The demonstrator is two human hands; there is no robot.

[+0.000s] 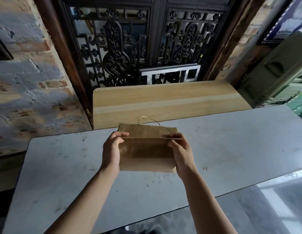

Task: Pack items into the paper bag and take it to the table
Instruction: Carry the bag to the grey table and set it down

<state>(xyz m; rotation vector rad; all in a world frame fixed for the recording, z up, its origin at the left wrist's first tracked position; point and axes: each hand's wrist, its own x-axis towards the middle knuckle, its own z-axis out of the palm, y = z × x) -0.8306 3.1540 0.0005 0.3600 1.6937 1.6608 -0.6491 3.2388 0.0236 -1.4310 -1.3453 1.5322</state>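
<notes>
A brown paper bag [146,154] with a thin twine handle [148,119] is held just above the grey table [231,149], in the middle of the view. Its top edge is folded toward me. My left hand [112,150] pinches the left end of the fold, thumb on top. On the other side, my right hand [181,152] grips the right end the same way. What the bag holds is hidden.
A light wooden tabletop [163,100] adjoins the grey table's far edge. Behind it stands a dark carved wooden screen [146,41] with a white metal frame [170,73] leaning on it. Brick wall [28,81] at left; green crates [281,73] at right.
</notes>
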